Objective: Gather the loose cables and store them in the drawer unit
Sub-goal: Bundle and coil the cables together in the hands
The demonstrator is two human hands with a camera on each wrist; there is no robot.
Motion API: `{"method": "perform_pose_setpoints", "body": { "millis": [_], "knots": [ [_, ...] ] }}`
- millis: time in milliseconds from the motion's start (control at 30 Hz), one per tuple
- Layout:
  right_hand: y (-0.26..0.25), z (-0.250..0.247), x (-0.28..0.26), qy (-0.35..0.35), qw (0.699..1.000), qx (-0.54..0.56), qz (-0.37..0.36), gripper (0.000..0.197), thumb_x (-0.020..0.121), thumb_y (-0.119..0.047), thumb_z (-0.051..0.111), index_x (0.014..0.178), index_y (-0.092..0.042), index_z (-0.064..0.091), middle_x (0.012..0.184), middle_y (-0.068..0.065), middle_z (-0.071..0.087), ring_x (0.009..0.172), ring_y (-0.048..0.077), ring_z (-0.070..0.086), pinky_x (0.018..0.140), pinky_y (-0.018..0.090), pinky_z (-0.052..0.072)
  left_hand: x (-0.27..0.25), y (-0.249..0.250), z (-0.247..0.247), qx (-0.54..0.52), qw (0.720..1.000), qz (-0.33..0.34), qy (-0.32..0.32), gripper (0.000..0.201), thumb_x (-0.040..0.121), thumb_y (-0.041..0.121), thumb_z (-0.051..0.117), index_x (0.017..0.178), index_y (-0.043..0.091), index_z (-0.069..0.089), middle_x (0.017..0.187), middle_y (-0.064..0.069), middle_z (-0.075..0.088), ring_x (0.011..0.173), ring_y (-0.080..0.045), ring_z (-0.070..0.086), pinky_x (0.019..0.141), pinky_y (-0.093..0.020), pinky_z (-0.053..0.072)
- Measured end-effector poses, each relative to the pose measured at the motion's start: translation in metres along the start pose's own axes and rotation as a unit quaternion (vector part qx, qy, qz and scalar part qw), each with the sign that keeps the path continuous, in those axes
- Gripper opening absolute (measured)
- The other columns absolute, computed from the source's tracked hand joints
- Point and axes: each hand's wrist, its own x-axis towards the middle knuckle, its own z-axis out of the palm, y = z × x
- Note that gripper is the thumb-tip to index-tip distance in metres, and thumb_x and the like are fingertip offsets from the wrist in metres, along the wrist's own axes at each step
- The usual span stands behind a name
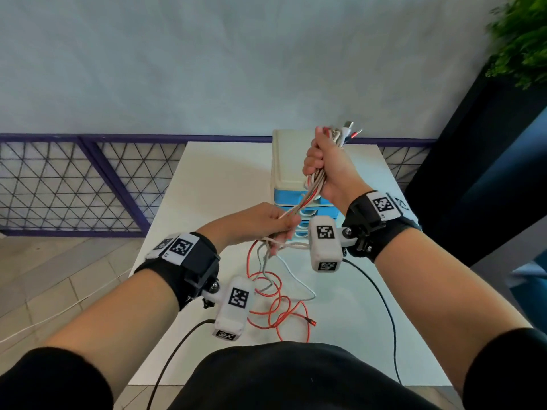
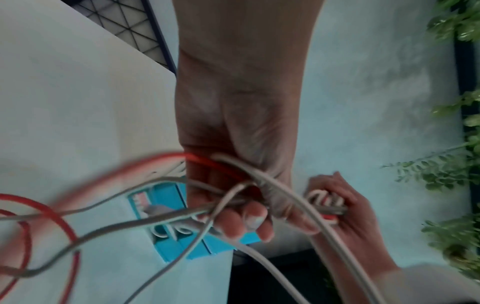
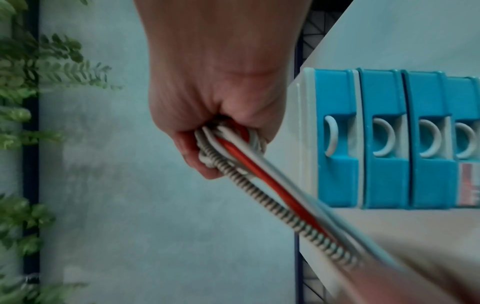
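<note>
Both forearms reach forward, each wrist strapped with a black band carrying a camera. The right hand is raised in an upright fist, fingers wrapped round a bundle of cables. The left hand, lower and nearer the body, grips the same strands with curled fingers.
</note>
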Motion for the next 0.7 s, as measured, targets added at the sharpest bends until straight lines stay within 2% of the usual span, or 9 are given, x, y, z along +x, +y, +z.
{"method": "perform_pose_setpoints", "body": {
  "millis": [100,167,267,333,367,433,533,633,700],
  "knots": [
    [-0.014,-0.005,0.002,0.007,1.000,0.004,-0.009,0.034,0.097,-0.033,0.054,0.067,-0.020,0.044,0.043,-0.009,0.037,0.033,0.002,0.032,0.035,0.016,0.032,0.000,-0.018,-0.009,0.018,0.998,-0.045,0.029,0.029,0.092,0.035,0.053,0.076,0.012,0.060,0.061,0.003,0.058,0.059,-0.011,0.061,0.069,-0.023,0.051],
    [-0.015,-0.006,0.001,0.007,1.000,-0.016,-0.016,0.033,0.096,-0.032,0.055,0.067,-0.020,0.045,0.044,-0.009,0.037,0.033,0.003,0.033,0.036,0.017,0.033,0.002,-0.028,-0.015,0.126,0.988,-0.086,0.033,0.031,0.090,0.044,0.054,0.075,0.018,0.064,0.077,0.004,0.065,0.079,-0.010,0.063,0.084,-0.026,0.046],
    [-0.003,-0.005,-0.002,-0.011,0.998,-0.066,-0.011,0.034,0.096,-0.031,0.055,0.067,-0.021,0.042,0.044,-0.009,0.035,0.034,0.004,0.032,0.037,0.019,0.034,0.005,-0.035,-0.023,0.306,0.935,-0.182,0.014,0.034,0.085,0.055,0.053,0.066,0.027,0.061,0.082,0.002,0.054,0.080,-0.015,0.052,0.074,-0.028,0.039],
    [0.006,-0.006,-0.005,-0.015,0.996,-0.090,-0.001,0.035,0.096,-0.030,0.055,0.066,-0.021,0.042,0.044,-0.009,0.033,0.034,0.004,0.031,0.036,0.019,0.033,0.008,-0.037,-0.032,0.366,0.900,-0.235,0.016,0.030,0.080,0.052,0.056,0.063,0.028,0.060,0.092,-0.001,0.050,0.087,-0.021,0.052,0.081,-0.034,0.041],
    [0.008,-0.006,-0.007,-0.018,0.995,-0.098,0.002,0.035,0.097,-0.030,0.055,0.065,-0.021,0.043,0.044,-0.009,0.032,0.034,0.005,0.030,0.036,0.019,0.032,0.009,-0.038,-0.036,0.375,0.894,-0.244,0.020,0.027,0.076,0.050,0.057,0.061,0.028,0.061,0.092,-0.002,0.049,0.086,-0.023,0.053,0.082,-0.035,0.042],
    [0.009,-0.005,-0.009,-0.021,0.994,-0.112,0.002,0.035,0.097,-0.030,0.055,0.065,-0.021,0.043,0.044,-0.009,0.032,0.034,0.004,0.029,0.037,0.019,0.031,0.009,-0.040,-0.040,0.379,0.892,-0.243,0.028,0.026,0.071,0.046,0.057,0.059,0.024,0.061,0.081,-0.003,0.050,0.071,-0.026,0.051,0.072,-0.035,0.043],
    [-0.007,-0.005,-0.008,-0.014,0.994,-0.109,-0.024,0.035,0.096,-0.029,0.055,0.066,-0.021,0.040,0.044,-0.009,0.030,0.033,0.004,0.028,0.036,0.018,0.029,-0.003,-0.055,-0.047,0.423,0.866,-0.265,0.040,0.030,0.083,0.039,0.056,0.063,0.018,0.052,0.064,-0.003,0.052,0.060,-0.025,0.050,0.064,-0.030,0.042],
    [-0.028,-0.006,-0.007,-0.002,0.993,-0.110,-0.048,0.033,0.095,-0.028,0.057,0.067,-0.020,0.042,0.047,-0.007,0.029,0.034,0.005,0.028,0.035,0.018,0.031,-0.012,-0.068,-0.061,0.374,0.877,-0.278,0.116,0.028,0.093,0.032,0.050,0.080,0.009,0.059,0.059,-0.001,0.056,0.049,-0.019,0.055,0.047,-0.024,0.044],
    [-0.028,-0.006,-0.009,-0.016,0.990,-0.134,-0.045,0.032,0.096,-0.027,0.057,0.069,-0.020,0.042,0.047,-0.007,0.028,0.035,0.005,0.027,0.035,0.018,0.031,-0.011,-0.064,-0.073,0.324,0.889,-0.254,0.198,0.027,0.094,0.029,0.050,0.085,0.005,0.060,0.061,-0.005,0.063,0.048,-0.020,0.063,0.044,-0.025,0.049]
  ]
}}
